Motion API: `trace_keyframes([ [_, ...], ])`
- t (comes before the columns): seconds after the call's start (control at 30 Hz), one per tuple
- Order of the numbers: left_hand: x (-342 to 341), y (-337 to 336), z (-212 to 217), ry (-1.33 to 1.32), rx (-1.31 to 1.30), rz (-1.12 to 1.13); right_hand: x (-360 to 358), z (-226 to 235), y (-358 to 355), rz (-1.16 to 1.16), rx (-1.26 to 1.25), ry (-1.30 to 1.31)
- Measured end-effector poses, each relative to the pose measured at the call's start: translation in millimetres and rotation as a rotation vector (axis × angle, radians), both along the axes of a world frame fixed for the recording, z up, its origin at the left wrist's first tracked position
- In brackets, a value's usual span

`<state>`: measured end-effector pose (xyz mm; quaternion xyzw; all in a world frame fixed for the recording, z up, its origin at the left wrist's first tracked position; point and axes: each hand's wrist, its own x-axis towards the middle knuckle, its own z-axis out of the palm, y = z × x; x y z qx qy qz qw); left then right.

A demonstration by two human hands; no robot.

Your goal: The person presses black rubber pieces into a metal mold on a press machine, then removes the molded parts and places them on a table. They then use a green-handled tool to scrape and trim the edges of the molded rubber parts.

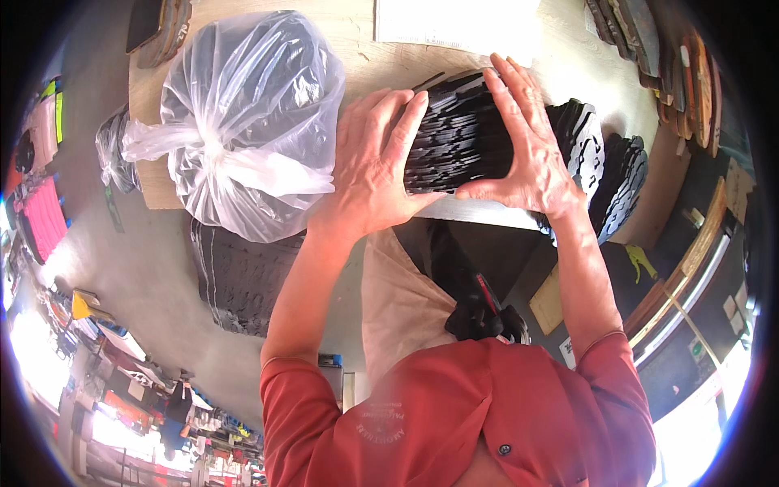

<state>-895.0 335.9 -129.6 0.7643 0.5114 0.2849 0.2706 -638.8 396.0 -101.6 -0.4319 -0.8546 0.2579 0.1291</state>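
Observation:
A thick stack of thin black flat pieces (456, 134) with wavy edges stands near the table's front edge; what the pieces are I cannot make out. My left hand (375, 154) presses against its left side, thumb along the front and fingers reaching toward the back. On the opposite side my right hand (527, 146) clasps the stack, thumb at the front and fingers stretched up along it. The two thumbs almost meet. Right beside my left hand sits a knotted clear plastic bag (251, 122) with dark contents. More black stacked pieces (578, 142) lie next to my right hand.
A white paper sheet (454, 20) lies at the back of the pale wooden table (357, 49). Wooden patterns (690, 89) stand at the far right, and dark boards (158, 28) at the back left. A dark bundle (243, 276) is below the table's left end.

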Motion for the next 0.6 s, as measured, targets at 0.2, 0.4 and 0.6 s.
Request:
trace_keyframes([
  [0.2,0,7,-3,-0.021,0.022,0.036,-1,-10,8,-0.036,-0.07,0.055],
  [0.4,-1,9,-5,-0.039,0.013,0.031,-14,-22,0,-0.389,-0.042,0.411],
  [0.6,-3,9,-2,-0.06,0.171,0.016,-10,-20,-16,-0.41,0.064,0.453],
])
